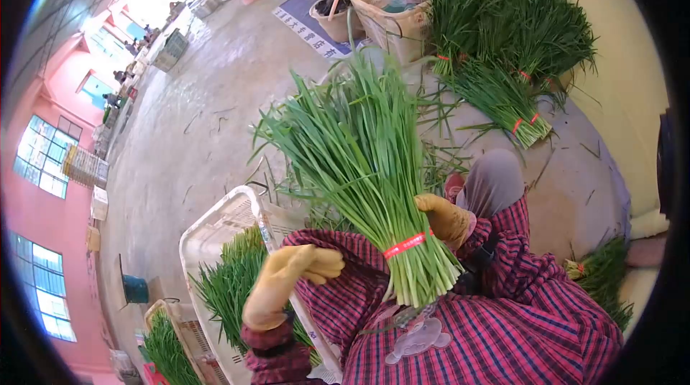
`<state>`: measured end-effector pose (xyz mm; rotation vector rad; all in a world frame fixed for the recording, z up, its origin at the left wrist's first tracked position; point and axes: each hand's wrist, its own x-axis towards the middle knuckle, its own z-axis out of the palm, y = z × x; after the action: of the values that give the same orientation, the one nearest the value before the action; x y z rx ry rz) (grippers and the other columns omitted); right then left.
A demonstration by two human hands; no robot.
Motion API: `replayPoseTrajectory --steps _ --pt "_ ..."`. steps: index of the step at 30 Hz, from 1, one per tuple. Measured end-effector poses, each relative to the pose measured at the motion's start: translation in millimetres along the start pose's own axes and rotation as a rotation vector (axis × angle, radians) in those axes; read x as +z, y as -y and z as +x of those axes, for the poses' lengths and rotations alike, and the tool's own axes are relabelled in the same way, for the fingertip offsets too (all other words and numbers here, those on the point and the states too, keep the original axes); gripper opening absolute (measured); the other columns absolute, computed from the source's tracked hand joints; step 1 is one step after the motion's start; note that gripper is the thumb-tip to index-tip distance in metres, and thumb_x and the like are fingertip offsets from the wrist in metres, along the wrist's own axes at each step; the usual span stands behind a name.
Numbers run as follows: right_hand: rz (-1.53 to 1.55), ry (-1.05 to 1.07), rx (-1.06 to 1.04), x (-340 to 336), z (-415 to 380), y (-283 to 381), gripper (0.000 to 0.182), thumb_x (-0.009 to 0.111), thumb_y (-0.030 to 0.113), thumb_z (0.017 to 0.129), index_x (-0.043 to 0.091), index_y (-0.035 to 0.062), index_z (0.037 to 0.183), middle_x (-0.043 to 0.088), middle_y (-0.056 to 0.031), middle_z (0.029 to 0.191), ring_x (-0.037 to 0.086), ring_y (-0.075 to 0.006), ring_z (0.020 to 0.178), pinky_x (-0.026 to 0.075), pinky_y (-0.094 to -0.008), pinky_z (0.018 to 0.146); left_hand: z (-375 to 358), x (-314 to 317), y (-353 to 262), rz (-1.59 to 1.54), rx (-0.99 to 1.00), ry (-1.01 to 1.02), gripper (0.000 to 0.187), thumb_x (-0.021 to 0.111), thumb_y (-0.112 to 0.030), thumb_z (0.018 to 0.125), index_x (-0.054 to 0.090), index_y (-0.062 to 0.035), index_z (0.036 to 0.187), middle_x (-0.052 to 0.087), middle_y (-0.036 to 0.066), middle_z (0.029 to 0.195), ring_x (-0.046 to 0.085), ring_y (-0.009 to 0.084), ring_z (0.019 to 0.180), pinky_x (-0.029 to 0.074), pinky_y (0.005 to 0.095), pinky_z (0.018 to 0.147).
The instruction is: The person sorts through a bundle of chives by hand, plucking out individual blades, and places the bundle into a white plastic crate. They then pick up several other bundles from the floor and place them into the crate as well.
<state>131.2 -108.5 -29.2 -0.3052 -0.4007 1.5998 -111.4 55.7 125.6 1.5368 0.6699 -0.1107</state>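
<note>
A large bunch of garlic chives (374, 162) leans across my lap, its leaves fanned out and pale stem ends toward me. A red band (404, 245) circles the stems near the base. My right hand (445, 220), in a tan glove, grips the bunch's right side just above the band; part of its fingers is hidden behind the stems. My left hand (296, 276), gloved too, hovers left of the stems, apart from them. Its fingers are curled together and I see nothing in them. Below it stands a white plastic crate (251, 205) holding more chives (241, 284).
Banded chive bunches (510, 26) are piled against the wall at upper right. Beside them stand a beige basket (392, 33) with plastic bags and a bucket (338, 24). Another crate (205, 345) is at lower left. Loose leaves litter the floor (208, 119).
</note>
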Motion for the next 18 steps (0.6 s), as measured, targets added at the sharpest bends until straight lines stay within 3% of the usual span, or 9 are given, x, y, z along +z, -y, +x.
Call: replayPoseTrajectory --steps 4,6,7,10,11,13,15,17,18 --pt "0.029 0.139 0.111 -7 -1 -13 0.047 0.061 0.03 0.09 0.059 -0.0016 0.124 0.063 -0.0134 0.124 0.06 -0.0248 0.113 0.044 -0.0409 0.101 53 37 69 -0.256 0.095 -0.088 0.055 0.049 -0.04 0.099 0.05 0.0022 0.134 0.062 0.016 0.125 0.061 0.0243 0.11 0.049 0.0365 0.093" --pt "-0.019 0.126 0.18 -10 1 -20 0.042 0.058 0.026 0.093 0.058 0.0002 0.126 0.063 -0.0115 0.124 0.06 -0.0217 0.112 0.044 -0.0386 0.101 80 53 84 -0.957 0.271 -0.264 0.049 0.052 -0.043 0.095 0.058 -0.0033 0.123 0.065 0.012 0.115 0.062 0.0264 0.106 0.049 0.041 0.094" --pt "-0.018 0.128 0.188 -5 4 -19 0.042 0.058 0.026 0.093 0.058 0.0002 0.126 0.063 -0.0115 0.124 0.06 -0.0217 0.112 0.044 -0.0386 0.101 90 54 91 -0.96 0.272 -0.272 0.049 0.052 -0.043 0.095 0.058 -0.0033 0.123 0.065 0.012 0.115 0.062 0.0264 0.106 0.049 0.041 0.094" --pt "-0.105 -0.134 0.212 19 11 -8 0.048 0.058 0.022 0.094 0.047 0.0012 0.136 0.061 -0.0097 0.126 0.058 -0.0175 0.113 0.045 -0.0348 0.099 111 48 99 -1.419 0.416 0.05 0.04 0.05 -0.036 0.097 0.058 -0.0056 0.122 0.063 0.012 0.121 0.059 0.0294 0.111 0.047 0.046 0.1" --pt "-0.107 -0.134 0.213 25 12 -7 0.048 0.058 0.022 0.094 0.047 0.0012 0.136 0.061 -0.0097 0.126 0.058 -0.0175 0.113 0.045 -0.0348 0.099 112 48 101 -1.42 0.418 0.051 0.04 0.05 -0.036 0.097 0.058 -0.0056 0.122 0.063 0.012 0.121 0.059 0.0294 0.111 0.047 0.046 0.1" --pt "-0.351 -0.314 0.081 39 14 -5 0.055 0.059 0.024 0.095 0.04 0.0013 0.141 0.056 -0.0093 0.132 0.054 -0.0174 0.117 0.043 -0.0337 0.102 113 51 98 -1.344 0.326 -0.259 0.042 0.048 -0.032 0.1 0.051 -0.0048 0.131 0.057 0.011 0.13 0.056 0.0297 0.117 0.044 0.0481 0.103" --pt "-0.525 -0.316 0.012 45 20 5 0.066 0.061 0.027 0.094 0.03 0.0018 0.147 0.048 -0.0108 0.138 0.049 -0.0189 0.122 0.038 -0.0331 0.105 109 53 90 -1.377 0.316 -0.183 0.038 0.05 -0.024 0.099 0.05 -0.0026 0.131 0.056 0.011 0.131 0.056 0.0277 0.118 0.046 0.0458 0.1" --pt "-0.718 -0.333 -0.192 44 26 8 0.076 0.064 0.028 0.093 0.022 0.0018 0.151 0.044 -0.0137 0.142 0.043 -0.0214 0.129 0.034 -0.0328 0.109 109 61 81 -0.977 0.424 -0.442 0.035 0.054 -0.017 0.098 0.051 -0.0018 0.13 0.058 0.011 0.127 0.058 0.0253 0.115 0.049 0.0405 0.098" --pt "-0.818 -0.321 -0.172 53 33 10 0.085 0.067 0.031 0.091 0.015 0.0015 0.152 0.043 -0.015 0.143 0.041 -0.0233 0.132 0.034 -0.0335 0.109 105 66 70 -0.878 0.386 -0.496 0.037 0.061 -0.009 0.093 0.052 -0.0026 0.129 0.061 0.008 0.122 0.06 0.0208 0.109 0.049 0.035 0.095"
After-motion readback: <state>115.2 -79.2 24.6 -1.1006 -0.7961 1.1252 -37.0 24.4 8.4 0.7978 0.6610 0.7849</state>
